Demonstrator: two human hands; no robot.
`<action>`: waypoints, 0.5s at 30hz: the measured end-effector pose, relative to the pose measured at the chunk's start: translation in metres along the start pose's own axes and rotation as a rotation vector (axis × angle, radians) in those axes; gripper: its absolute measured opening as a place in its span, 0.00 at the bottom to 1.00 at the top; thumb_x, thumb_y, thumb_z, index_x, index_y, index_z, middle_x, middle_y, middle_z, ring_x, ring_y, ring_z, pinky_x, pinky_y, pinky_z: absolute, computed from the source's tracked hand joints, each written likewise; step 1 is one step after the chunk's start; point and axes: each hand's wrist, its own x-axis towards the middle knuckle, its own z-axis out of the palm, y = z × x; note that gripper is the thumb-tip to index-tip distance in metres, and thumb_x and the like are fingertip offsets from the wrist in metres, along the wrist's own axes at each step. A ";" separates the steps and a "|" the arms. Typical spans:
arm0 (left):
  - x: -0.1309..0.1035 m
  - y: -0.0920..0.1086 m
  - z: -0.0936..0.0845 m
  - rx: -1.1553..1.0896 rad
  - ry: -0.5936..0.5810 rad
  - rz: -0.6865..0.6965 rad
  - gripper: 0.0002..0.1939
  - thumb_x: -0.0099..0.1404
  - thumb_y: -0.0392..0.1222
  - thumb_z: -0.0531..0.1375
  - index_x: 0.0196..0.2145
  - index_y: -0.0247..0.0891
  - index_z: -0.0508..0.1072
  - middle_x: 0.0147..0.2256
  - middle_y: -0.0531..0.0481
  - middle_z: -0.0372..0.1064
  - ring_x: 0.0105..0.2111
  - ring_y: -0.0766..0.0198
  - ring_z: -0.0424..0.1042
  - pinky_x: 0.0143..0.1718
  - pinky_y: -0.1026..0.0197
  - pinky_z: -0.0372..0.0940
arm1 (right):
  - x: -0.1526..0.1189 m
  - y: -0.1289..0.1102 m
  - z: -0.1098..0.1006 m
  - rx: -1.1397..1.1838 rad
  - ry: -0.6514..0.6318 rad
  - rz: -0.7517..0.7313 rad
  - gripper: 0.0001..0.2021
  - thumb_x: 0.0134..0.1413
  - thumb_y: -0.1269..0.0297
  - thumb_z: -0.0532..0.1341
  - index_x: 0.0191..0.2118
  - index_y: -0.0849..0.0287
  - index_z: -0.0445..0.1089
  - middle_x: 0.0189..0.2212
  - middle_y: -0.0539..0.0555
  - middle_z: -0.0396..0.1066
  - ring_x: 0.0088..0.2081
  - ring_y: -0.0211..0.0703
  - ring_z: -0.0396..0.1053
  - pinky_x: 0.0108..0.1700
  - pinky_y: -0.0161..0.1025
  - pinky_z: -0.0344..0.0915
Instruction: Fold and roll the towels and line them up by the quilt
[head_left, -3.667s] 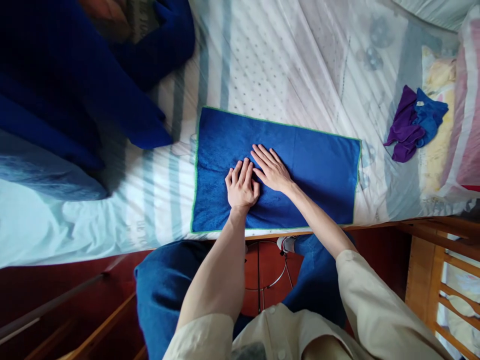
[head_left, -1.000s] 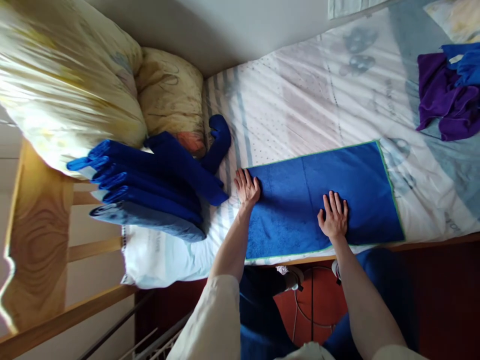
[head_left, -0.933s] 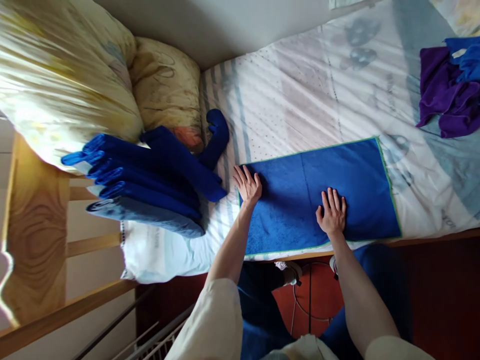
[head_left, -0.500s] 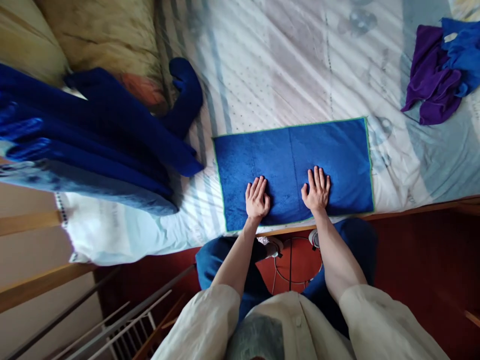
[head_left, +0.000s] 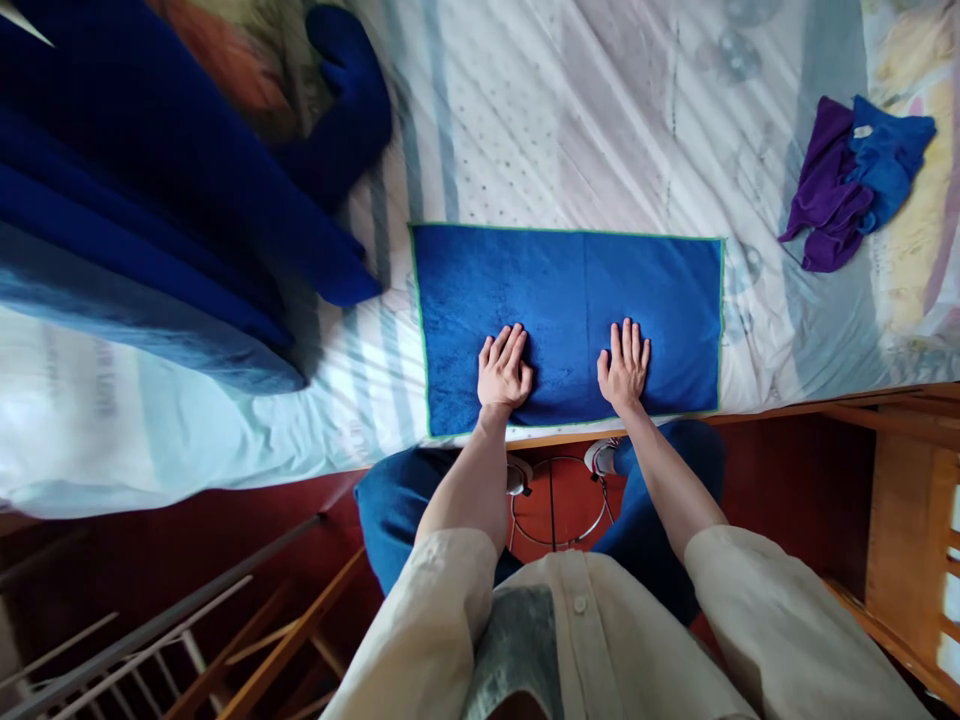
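Observation:
A blue towel [head_left: 555, 285] with a thin green edge lies spread out near the front edge of the bed. A faint crease runs down its middle. My left hand [head_left: 505, 372] rests palm down on the left half of the towel, fingers stretched out. On the right half lies my right hand [head_left: 624, 366], also flat, with its thumb apart from the fingers. Both palms are hidden against the cloth.
Rolls of dark blue fabric [head_left: 172, 170] stand at the left of the bed. A purple cloth [head_left: 829, 205] and a crumpled blue cloth [head_left: 889, 160] lie together at the right. Below left is a metal rack [head_left: 142, 660]; a wooden panel [head_left: 904, 500] stands at lower right.
The view has shifted, bringing the wooden panel into sight at the right. Both hands stay flat on the towel, with little visible movement across it.

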 end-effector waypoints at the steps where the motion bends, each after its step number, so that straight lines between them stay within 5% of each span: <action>1: 0.000 0.000 0.000 -0.008 -0.002 0.000 0.34 0.68 0.44 0.50 0.70 0.36 0.65 0.71 0.42 0.60 0.73 0.50 0.54 0.76 0.41 0.42 | 0.000 0.000 -0.001 -0.008 -0.008 0.002 0.31 0.73 0.60 0.45 0.76 0.62 0.52 0.77 0.63 0.47 0.78 0.53 0.41 0.76 0.62 0.41; 7: 0.001 0.001 0.000 -0.075 0.005 -0.006 0.33 0.69 0.45 0.51 0.69 0.36 0.66 0.71 0.42 0.60 0.73 0.50 0.54 0.76 0.40 0.41 | -0.032 0.002 -0.008 -0.012 -0.034 0.062 0.30 0.74 0.58 0.43 0.76 0.62 0.53 0.76 0.65 0.47 0.78 0.54 0.42 0.75 0.63 0.43; 15: 0.002 -0.002 0.001 -0.114 -0.002 0.000 0.34 0.69 0.45 0.51 0.70 0.37 0.64 0.71 0.42 0.58 0.74 0.48 0.52 0.76 0.38 0.39 | -0.153 -0.046 -0.007 0.270 -0.019 0.333 0.28 0.74 0.55 0.47 0.70 0.64 0.61 0.73 0.72 0.53 0.76 0.62 0.46 0.71 0.69 0.51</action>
